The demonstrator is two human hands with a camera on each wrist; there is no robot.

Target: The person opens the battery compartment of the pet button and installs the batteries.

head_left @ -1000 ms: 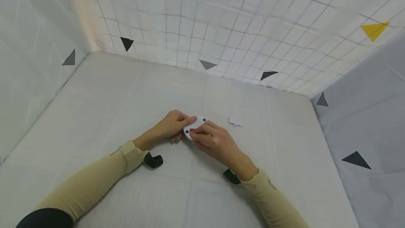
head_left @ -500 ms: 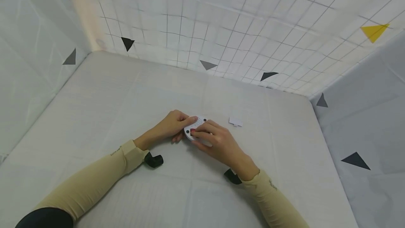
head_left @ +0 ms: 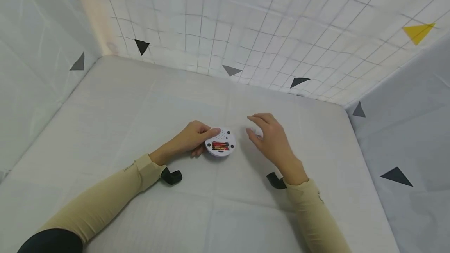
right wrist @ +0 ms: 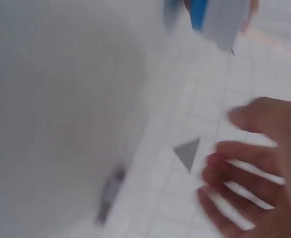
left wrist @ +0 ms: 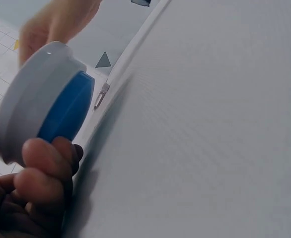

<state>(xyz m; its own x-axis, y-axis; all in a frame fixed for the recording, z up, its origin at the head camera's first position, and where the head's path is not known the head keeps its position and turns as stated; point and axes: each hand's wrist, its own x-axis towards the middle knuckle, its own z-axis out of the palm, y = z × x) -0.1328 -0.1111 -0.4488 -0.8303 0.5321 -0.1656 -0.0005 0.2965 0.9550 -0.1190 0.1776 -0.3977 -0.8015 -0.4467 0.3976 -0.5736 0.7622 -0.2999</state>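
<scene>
My left hand [head_left: 193, 138] grips a round white device [head_left: 230, 139] by its left side, thumb on the upper face and fingers beneath. That face has speaker holes, dark round feet and an uncovered compartment with two red-and-black batteries [head_left: 220, 146]. In the left wrist view, the blue part [left wrist: 68, 109] of the device faces down, with fingertips against it. My right hand [head_left: 272, 138] is in the air to the right, fingers spread and gently bent, holding nothing. A small white battery cover [head_left: 258, 132] lies on the table by it, partly hidden by that hand; the right wrist view shows this cover [right wrist: 109, 196] blurred.
A white-covered table [head_left: 158, 214] lies beneath both hands. A white gridded sheet [head_left: 211, 30] rises at the back, with plain sheet walls at left [head_left: 31, 69] and right [head_left: 415, 128]. Black wrist mounts [head_left: 171, 176] stick out at the cuffs.
My right hand has left the battery compartment and moved right and away from me, over by the cover. Both batteries are now in plain sight. The left hand and device have stayed put.
</scene>
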